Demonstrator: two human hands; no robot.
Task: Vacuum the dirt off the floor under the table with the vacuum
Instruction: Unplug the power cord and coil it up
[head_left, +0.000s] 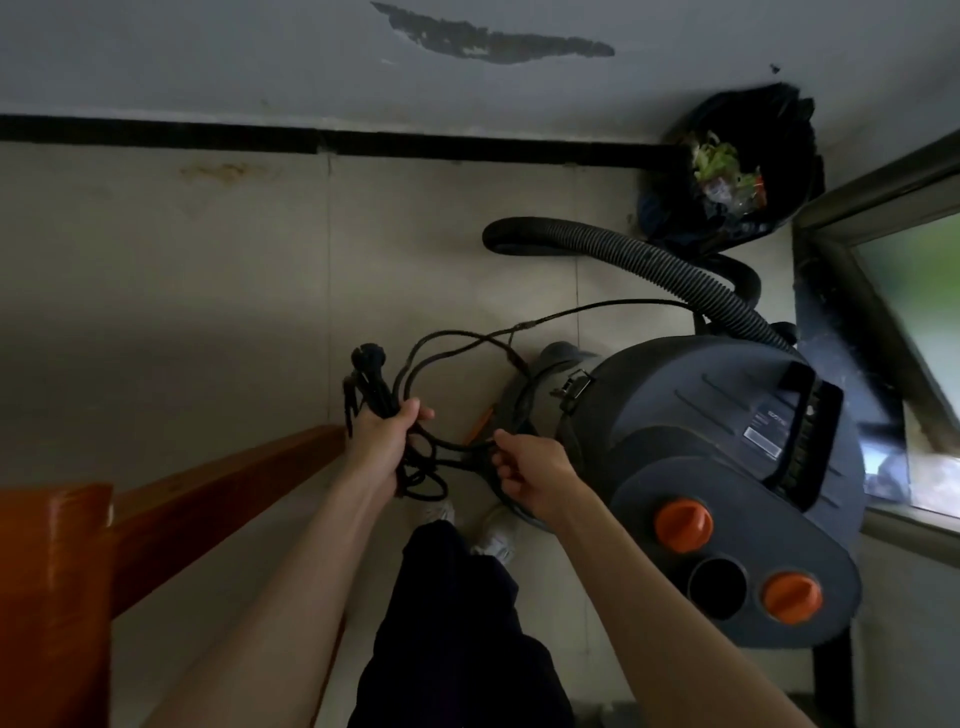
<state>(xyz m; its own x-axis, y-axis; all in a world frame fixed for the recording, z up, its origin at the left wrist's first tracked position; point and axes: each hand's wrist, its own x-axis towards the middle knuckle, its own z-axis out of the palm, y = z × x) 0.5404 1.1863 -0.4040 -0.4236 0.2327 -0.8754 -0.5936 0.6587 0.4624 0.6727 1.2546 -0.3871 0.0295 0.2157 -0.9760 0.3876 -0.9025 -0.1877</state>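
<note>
black power cord (441, 364) is bundled in the left hand (382, 441); right hand (530, 475) fingers pinch one loop beside the grey vacuum (727, 467), its hose (649, 265) curling behind.

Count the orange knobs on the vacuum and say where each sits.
2. Both are on the vacuum's dark top housing: one orange knob nearer the right hand, the other lower right, beyond the round port. Others may be hidden.

Vacuum (727, 457) lid, printed mark: present, too blurred to read.
Vacuum lid, pale sticker (763, 440): print too small to read.
Elsewhere: no legible text, numbers or signs.
</note>
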